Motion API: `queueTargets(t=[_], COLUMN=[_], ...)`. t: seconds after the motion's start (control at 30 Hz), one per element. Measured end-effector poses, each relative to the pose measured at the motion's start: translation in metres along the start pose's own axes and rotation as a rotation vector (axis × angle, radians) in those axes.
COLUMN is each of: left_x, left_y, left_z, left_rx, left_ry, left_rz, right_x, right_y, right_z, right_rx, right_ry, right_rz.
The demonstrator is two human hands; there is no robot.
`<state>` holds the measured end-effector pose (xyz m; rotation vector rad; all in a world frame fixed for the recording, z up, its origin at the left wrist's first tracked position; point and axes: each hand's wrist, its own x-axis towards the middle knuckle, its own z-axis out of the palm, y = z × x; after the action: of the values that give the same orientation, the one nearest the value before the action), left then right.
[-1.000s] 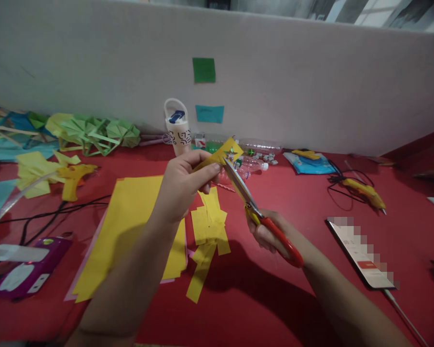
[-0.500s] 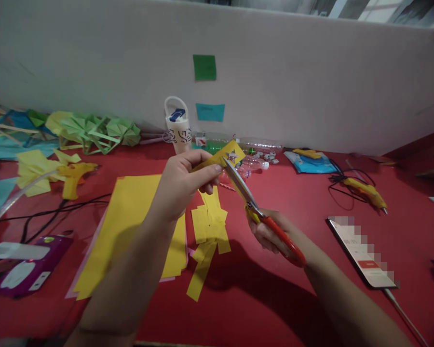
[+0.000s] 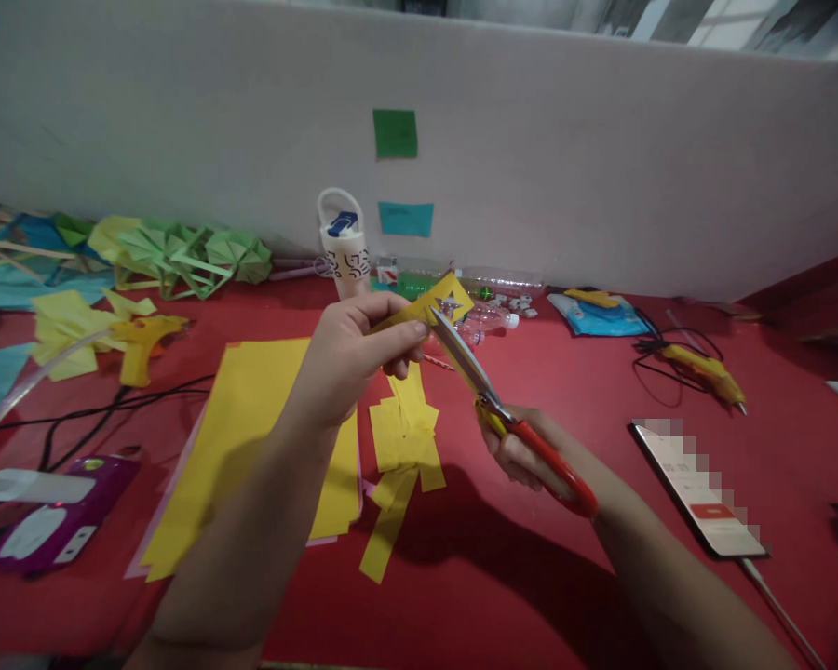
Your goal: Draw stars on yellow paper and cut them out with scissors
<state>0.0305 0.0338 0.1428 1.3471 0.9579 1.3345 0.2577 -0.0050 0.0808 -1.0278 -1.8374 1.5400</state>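
My left hand (image 3: 363, 349) pinches a small yellow paper strip (image 3: 461, 290) above the table. A star-shaped hole shows near the strip's far end. In my right hand (image 3: 520, 447) is a pair of scissors (image 3: 555, 470) with red handles, their blades pointing up and left. The blade tips lie at the paper, close to my left thumb. Below the hands lies a heap of cut yellow paper pieces (image 3: 403, 433). A stack of yellow paper sheets (image 3: 251, 447), with pink edges under it, rests beneath my left forearm.
A white tumbler (image 3: 345, 256) and clear plastic bottles (image 3: 499, 279) stand or lie by the wall. Yellow glue guns (image 3: 140, 344) with cords lie on both sides. A phone (image 3: 698, 493) is at right, a purple device (image 3: 62, 512) at left, folded green paper shapes (image 3: 182, 251) behind.
Hardly anything differs. The scissors' handles have shifted very slightly right and down, while the blade tips stay at the paper. My left hand keeps its hold.
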Motion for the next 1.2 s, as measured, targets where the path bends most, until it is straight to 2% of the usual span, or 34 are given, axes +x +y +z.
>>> queueTargets(t=[0.4, 0.6, 0.77, 1.0, 1.2], left_x=[-0.001, 0.002, 0.003, 0.004, 0.006], left_y=[0.003, 0.007, 0.007, 0.005, 0.004], left_z=[-0.003, -0.007, -0.006, -0.004, -0.007], left_rx=[0.056, -0.086, -0.161, -0.147, -0.119], left_ry=[-0.014, -0.027, -0.027, 0.132, 0.134], left_rz=[-0.016, -0.096, -0.137, -0.095, -0.022], right_x=[0.0, 0.003, 0.003, 0.004, 0.005], right_y=[-0.005, 0.007, 0.007, 0.006, 0.007], right_z=[-0.002, 0.002, 0.004, -0.001, -0.002], right_rx=[0.068, 0.105, 0.1, 0.117, 0.172], right_ry=[-0.017, -0.005, 0.007, 0.009, 0.046], right_rz=[0.083, -0.073, -0.101, 0.008, 0.067])
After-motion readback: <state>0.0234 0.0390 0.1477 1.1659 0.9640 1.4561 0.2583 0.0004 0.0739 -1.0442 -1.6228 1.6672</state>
